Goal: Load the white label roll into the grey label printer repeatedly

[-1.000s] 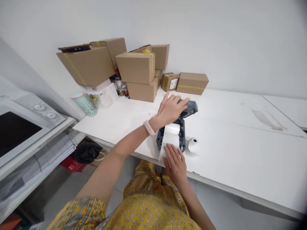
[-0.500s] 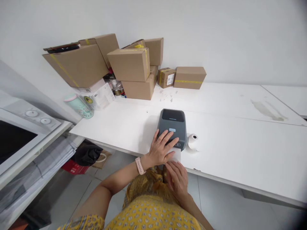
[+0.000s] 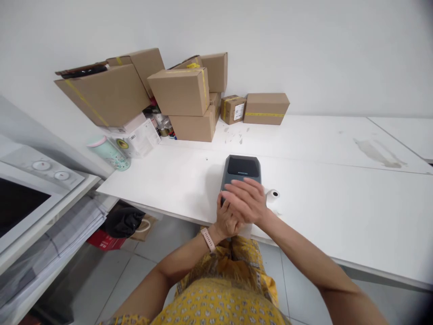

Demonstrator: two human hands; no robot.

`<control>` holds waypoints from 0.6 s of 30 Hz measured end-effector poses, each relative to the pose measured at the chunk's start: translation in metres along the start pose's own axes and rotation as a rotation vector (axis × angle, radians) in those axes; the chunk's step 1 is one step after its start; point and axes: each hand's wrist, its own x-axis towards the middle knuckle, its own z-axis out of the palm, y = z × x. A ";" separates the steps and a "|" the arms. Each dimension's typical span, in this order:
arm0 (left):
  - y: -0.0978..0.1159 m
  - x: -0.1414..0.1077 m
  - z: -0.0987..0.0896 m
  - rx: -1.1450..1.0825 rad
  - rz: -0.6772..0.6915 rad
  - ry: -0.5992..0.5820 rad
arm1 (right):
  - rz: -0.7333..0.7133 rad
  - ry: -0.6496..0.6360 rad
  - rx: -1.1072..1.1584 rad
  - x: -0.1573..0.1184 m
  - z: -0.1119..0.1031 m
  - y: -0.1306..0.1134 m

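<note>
A dark grey label printer [image 3: 242, 166] stands near the front edge of the white table. My left hand [image 3: 230, 222], with a pink watch band at its wrist, is at the printer's front with its fingers curled in. What they grip, if anything, is hidden. My right hand [image 3: 246, 199] crosses above it, fingers stretched out over the printer's front, slightly blurred and holding nothing visible. A piece of white paper [image 3: 246, 231] shows below my hands at the table edge. Right of the printer is a small white paper roll [image 3: 272, 195].
Cardboard boxes [image 3: 179, 92] are stacked at the back left of the table [image 3: 338, 198], with two smaller ones against the wall. A mint tumbler [image 3: 113, 154] stands at the left. A microwave [image 3: 37, 176] is on a shelf at the far left.
My right hand has risen from the table edge and swung over my left hand and the printer. My left hand's fingers have drawn back from the printer's top and curled.
</note>
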 end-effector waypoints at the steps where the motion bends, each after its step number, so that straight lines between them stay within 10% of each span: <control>1: -0.002 -0.003 0.003 -0.012 0.023 0.014 | -0.110 -0.006 0.013 0.011 0.005 0.001; 7: -0.005 -0.005 0.007 0.024 0.126 0.154 | -0.342 0.052 0.151 0.039 0.011 0.000; 18: 0.012 0.019 -0.008 0.128 0.081 0.263 | 0.121 0.246 0.446 0.046 -0.004 0.008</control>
